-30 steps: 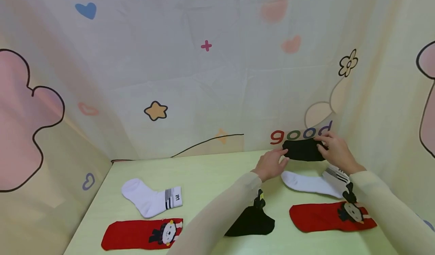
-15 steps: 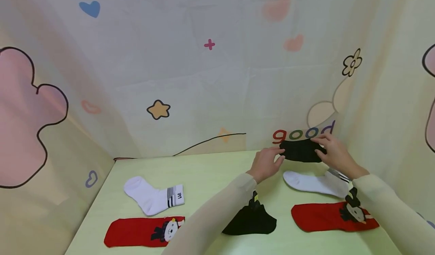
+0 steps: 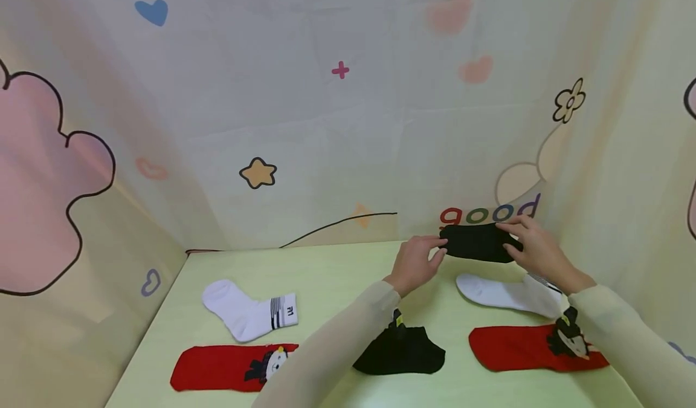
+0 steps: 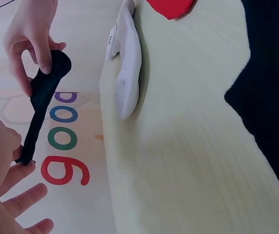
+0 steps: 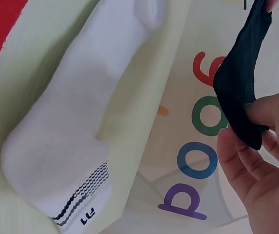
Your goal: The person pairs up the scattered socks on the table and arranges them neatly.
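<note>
A black sock (image 3: 473, 242) is stretched sideways above the back right of the table, held between both hands. My left hand (image 3: 415, 264) pinches its left end between thumb and fingers; in the left wrist view the other fingers (image 4: 27, 200) spread away from it. At the opposite end my right hand (image 3: 538, 252) grips the sock, thumb on the near side and fingers behind, as the right wrist view shows. Below the raised sock lies a white sock (image 3: 505, 293) with dark stripes, its cuff partly covered by my right wrist in the head view.
A red sock (image 3: 516, 349) with a cartoon figure lies at the front right. Another black sock (image 3: 405, 352) is at the front middle. On the left lie a white sock (image 3: 244, 311) and a red sock (image 3: 217, 369). A printed curtain (image 3: 326, 124) rises behind the table.
Both hands keep hold of the black sock. The left hand has drifted slightly left with its end, and the sock looks a little wider. The whole head view has shifted slightly.
</note>
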The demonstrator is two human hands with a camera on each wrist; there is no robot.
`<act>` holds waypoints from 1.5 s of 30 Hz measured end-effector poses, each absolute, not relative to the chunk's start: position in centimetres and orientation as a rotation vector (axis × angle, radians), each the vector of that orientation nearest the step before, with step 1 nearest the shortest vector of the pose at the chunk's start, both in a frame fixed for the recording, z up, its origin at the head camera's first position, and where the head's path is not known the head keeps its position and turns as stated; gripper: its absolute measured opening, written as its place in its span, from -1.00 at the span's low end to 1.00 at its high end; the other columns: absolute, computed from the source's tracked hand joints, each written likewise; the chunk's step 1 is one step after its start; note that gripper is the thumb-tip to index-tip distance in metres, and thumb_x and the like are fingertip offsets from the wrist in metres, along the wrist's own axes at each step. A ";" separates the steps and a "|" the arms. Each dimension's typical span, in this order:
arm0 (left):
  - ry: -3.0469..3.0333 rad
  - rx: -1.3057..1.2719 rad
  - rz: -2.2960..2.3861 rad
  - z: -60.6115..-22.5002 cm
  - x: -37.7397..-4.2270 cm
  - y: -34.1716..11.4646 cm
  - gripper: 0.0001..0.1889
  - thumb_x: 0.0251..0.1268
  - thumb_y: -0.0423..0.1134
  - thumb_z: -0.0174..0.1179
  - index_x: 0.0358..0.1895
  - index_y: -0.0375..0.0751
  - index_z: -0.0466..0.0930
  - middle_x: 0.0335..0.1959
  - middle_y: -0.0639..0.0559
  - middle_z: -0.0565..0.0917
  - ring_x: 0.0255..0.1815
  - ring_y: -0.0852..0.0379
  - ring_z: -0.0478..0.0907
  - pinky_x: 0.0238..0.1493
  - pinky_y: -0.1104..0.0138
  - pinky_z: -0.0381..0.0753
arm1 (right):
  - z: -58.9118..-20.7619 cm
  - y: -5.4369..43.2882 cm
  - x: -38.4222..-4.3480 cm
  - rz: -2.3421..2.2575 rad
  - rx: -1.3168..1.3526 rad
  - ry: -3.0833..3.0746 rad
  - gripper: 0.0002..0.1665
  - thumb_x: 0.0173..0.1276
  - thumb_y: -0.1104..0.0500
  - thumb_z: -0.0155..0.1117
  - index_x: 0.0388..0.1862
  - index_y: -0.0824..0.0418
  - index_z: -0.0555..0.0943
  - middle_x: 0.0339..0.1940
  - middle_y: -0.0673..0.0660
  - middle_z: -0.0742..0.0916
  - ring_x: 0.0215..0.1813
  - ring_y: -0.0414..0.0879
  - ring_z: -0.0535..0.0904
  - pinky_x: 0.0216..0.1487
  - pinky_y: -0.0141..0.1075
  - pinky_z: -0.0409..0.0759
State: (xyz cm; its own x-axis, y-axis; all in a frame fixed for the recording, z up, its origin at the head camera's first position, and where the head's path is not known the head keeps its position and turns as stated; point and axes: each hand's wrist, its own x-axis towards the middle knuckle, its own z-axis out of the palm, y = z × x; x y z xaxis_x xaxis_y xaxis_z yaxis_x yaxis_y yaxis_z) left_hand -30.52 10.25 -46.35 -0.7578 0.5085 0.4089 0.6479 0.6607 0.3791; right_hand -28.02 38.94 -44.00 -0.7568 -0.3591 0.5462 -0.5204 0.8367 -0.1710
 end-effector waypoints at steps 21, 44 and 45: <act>-2.507 -0.857 -0.836 -45.9 -29.2 6.7 -0.74 0.52 -0.11 0.22 0.12 0.00 0.78 0.06 0.13 0.77 0.07 0.17 0.67 0.16 0.36 0.57 | -43.4 35.8 -26.2 0.468 0.731 -2.490 -0.37 0.10 0.48 0.52 0.22 0.42 0.61 0.04 0.34 0.61 -0.52 -0.21 0.45 -0.51 -0.36 0.54; -2.404 -0.829 -0.963 -46.3 -27.9 3.6 -0.80 0.43 -0.27 0.30 0.02 -0.08 0.82 -0.02 0.13 0.80 -0.01 0.15 0.68 0.09 0.30 0.59 | -43.0 32.5 -24.7 0.530 0.771 -2.484 -0.33 0.09 0.50 0.54 0.24 0.38 0.62 0.13 0.33 0.58 -0.42 -0.12 0.52 -0.45 -0.37 0.64; -2.401 -0.823 -0.968 -46.3 -27.7 3.5 -0.80 0.43 -0.28 0.30 0.02 -0.08 0.82 -0.02 0.13 0.80 -0.01 0.15 0.68 0.08 0.31 0.59 | -43.0 32.3 -24.7 0.532 0.776 -2.477 -0.33 0.08 0.50 0.54 0.23 0.39 0.62 0.13 0.33 0.58 -0.42 -0.12 0.51 -0.45 -0.37 0.63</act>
